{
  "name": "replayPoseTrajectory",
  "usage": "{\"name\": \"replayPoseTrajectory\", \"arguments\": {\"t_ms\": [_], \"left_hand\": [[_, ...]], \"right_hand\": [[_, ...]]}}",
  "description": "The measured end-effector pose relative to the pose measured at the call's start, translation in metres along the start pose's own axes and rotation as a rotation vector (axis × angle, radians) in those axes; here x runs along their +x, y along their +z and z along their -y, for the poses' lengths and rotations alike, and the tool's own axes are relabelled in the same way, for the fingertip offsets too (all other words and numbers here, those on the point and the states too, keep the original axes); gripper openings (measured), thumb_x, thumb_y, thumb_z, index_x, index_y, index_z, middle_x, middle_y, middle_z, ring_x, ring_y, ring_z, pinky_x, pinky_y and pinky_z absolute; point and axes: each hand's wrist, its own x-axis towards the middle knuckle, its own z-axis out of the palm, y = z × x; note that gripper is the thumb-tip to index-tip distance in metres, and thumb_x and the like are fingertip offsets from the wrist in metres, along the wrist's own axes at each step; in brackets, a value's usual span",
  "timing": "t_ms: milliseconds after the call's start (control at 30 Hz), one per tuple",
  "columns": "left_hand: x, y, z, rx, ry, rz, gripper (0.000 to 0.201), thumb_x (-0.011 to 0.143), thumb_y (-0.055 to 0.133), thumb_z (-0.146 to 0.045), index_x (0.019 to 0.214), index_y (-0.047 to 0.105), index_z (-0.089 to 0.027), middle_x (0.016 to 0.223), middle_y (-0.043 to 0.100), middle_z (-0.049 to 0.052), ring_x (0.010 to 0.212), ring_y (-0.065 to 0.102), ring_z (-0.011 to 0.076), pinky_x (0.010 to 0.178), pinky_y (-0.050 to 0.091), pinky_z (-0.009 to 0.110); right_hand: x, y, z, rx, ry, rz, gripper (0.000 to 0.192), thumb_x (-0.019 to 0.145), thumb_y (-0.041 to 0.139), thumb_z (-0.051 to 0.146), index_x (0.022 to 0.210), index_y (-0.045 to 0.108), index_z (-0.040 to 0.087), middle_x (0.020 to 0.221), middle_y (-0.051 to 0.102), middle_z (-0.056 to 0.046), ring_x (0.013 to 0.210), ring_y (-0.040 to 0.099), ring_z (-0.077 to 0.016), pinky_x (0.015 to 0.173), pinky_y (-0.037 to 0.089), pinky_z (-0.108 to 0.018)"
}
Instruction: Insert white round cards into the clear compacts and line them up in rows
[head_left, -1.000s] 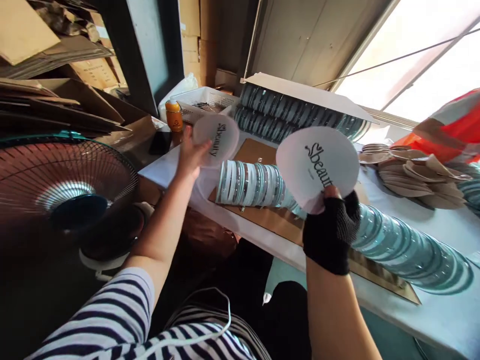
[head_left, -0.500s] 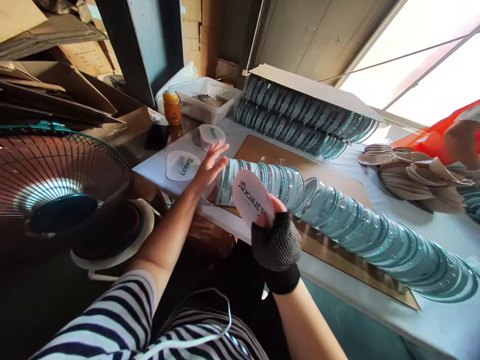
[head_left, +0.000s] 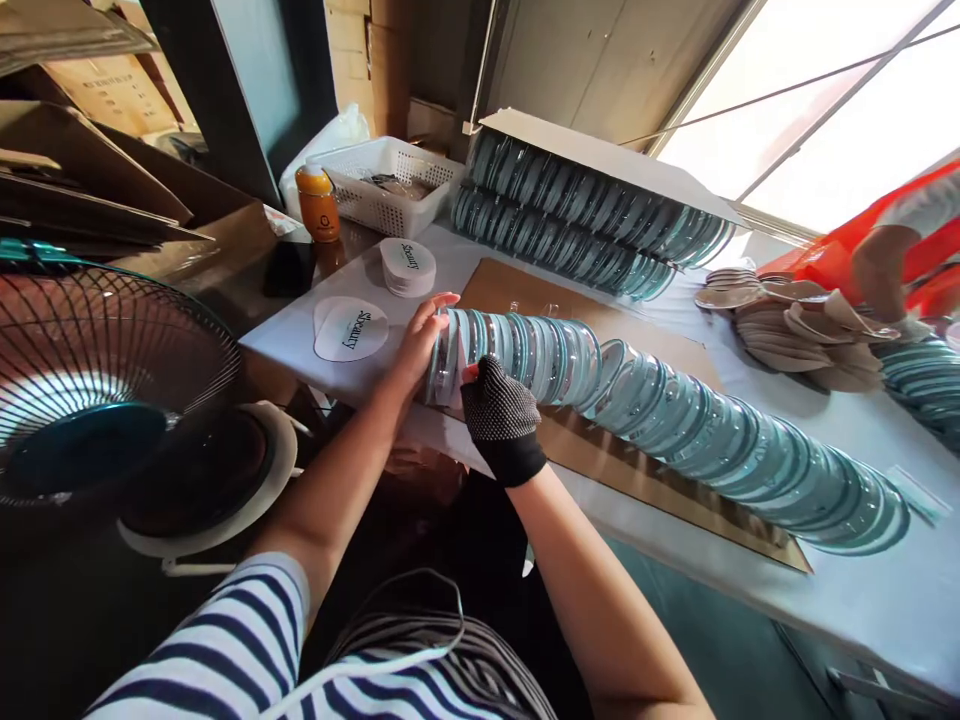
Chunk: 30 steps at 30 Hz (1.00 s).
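The gloved right hand (head_left: 501, 418) covers whatever it presses against the row of lids (head_left: 660, 420), so its grip is unclear. The fan (head_left: 97, 400) and a co-worker's arm (head_left: 881, 265) are cut off by the frame edges. Basket (head_left: 390, 185) contents are too small to identify.

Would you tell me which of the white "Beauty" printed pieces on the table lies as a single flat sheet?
The single printed sheet, nearer the fan. The other is a thick stack of printed pieces, farther back beside the white basket.
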Motion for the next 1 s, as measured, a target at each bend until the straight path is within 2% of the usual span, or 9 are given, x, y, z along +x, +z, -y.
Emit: {"name": "replayPoseTrajectory", "arguments": {"t_ms": [100, 167, 333, 400, 500, 600, 700, 800, 1000], "left_hand": [[0.0, -0.001, 0.002, 0.014, 0.015, 0.047, 0.032, 0.079, 0.055, -0.027, 0.109, 0.067, -0.024, 0.069, 0.057, 0.001, 0.059, 0.056, 0.0157, 0.069, 0.051, 0.03], [0.002, -0.002, 0.005, 0.065, 0.056, 0.066, 0.035, 0.079, 0.051, -0.025, 0.11, 0.066, -0.021, 0.069, 0.056, 0.0, 0.055, 0.052, 0.0137, 0.063, 0.049, 0.028], [0.009, -0.011, 0.007, 0.403, 0.228, 0.083, 0.035, 0.085, 0.048, -0.027, 0.115, 0.064, -0.02, 0.12, 0.063, 0.008, 0.112, 0.06, 0.0214, 0.098, 0.048, 0.034], [0.007, -0.013, -0.002, 0.638, 0.366, 0.102, 0.034, 0.088, 0.047, -0.028, 0.116, 0.064, -0.02, 0.136, 0.056, 0.009, 0.13, 0.049, 0.0236, 0.112, 0.037, 0.039], [-0.003, 0.0, -0.026, 1.089, 0.543, 0.159, 0.035, 0.091, 0.049, -0.029, 0.121, 0.065, -0.022, 0.144, 0.051, 0.009, 0.141, 0.035, 0.0289, 0.118, 0.023, 0.05], [-0.018, 0.034, -0.041, 1.4, 0.615, 0.335, 0.042, 0.092, 0.051, -0.037, 0.133, 0.057, -0.026, 0.147, 0.047, 0.008, 0.144, 0.029, 0.034, 0.116, 0.021, 0.059], [-0.027, 0.068, -0.034, 1.557, 0.661, 0.524, 0.057, 0.091, 0.053, -0.048, 0.142, 0.047, -0.024, 0.151, 0.041, 0.013, 0.142, 0.031, 0.0384, 0.114, 0.02, 0.063], [-0.018, 0.076, -0.019, 1.655, 0.691, 0.643, 0.067, 0.089, 0.053, -0.055, 0.146, 0.041, -0.022, 0.15, 0.042, 0.017, 0.135, 0.041, 0.039, 0.112, 0.021, 0.062], [0.032, 0.052, -0.009, 1.649, 0.864, 0.93, 0.065, 0.091, 0.045, -0.061, 0.145, 0.042, -0.025, 0.151, 0.043, 0.008, 0.133, 0.045, 0.03, 0.111, 0.029, 0.048]], "right_hand": [[0.013, 0.002, 0.006, -0.045, -0.089, 0.09, 0.032, 0.098, 0.032, 0.029, 0.102, 0.062, 0.019, 0.088, 0.071, -0.012, 0.081, 0.069, -0.0235, 0.071, 0.048, -0.032], [0.018, 0.004, 0.008, -0.003, -0.133, 0.152, 0.029, 0.097, 0.034, 0.023, 0.099, 0.063, 0.019, 0.09, 0.07, -0.014, 0.087, 0.068, -0.0258, 0.077, 0.05, -0.037], [-0.002, 0.017, -0.01, 0.72, -0.068, 0.593, 0.023, 0.092, 0.043, 0.024, 0.108, 0.059, 0.017, 0.069, 0.066, -0.006, 0.066, 0.067, -0.0223, 0.064, 0.055, -0.037], [-0.018, 0.021, -0.028, 0.919, -0.017, 0.624, 0.031, 0.092, 0.043, 0.027, 0.116, 0.058, 0.015, 0.057, 0.06, 0.0, 0.053, 0.063, -0.0189, 0.057, 0.054, -0.034], [-0.034, 0.011, -0.071, 0.899, -0.002, 0.255, 0.032, 0.09, 0.046, 0.03, 0.112, 0.065, 0.017, 0.061, 0.064, -0.001, 0.055, 0.062, -0.016, 0.063, 0.053, -0.031], [-0.036, -0.017, -0.134, 0.566, -0.001, -0.239, 0.031, 0.089, 0.047, 0.029, 0.109, 0.068, 0.019, 0.093, 0.073, -0.007, 0.084, 0.068, -0.0196, 0.082, 0.053, -0.035], [-0.038, -0.048, -0.21, 0.212, 0.113, -0.58, 0.037, 0.085, 0.049, 0.027, 0.118, 0.064, 0.018, 0.121, 0.066, -0.011, 0.115, 0.06, -0.0248, 0.102, 0.045, -0.042], [-0.058, -0.069, -0.28, 0.011, 0.305, -0.718, 0.045, 0.084, 0.049, 0.031, 0.123, 0.062, 0.013, 0.133, 0.058, -0.015, 0.127, 0.051, -0.0274, 0.109, 0.038, -0.046], [-0.125, -0.081, -0.381, -0.099, 0.576, -0.859, 0.048, 0.083, 0.051, 0.04, 0.122, 0.061, 0.014, 0.136, 0.055, -0.016, 0.131, 0.046, -0.029, 0.112, 0.034, -0.05]]}}
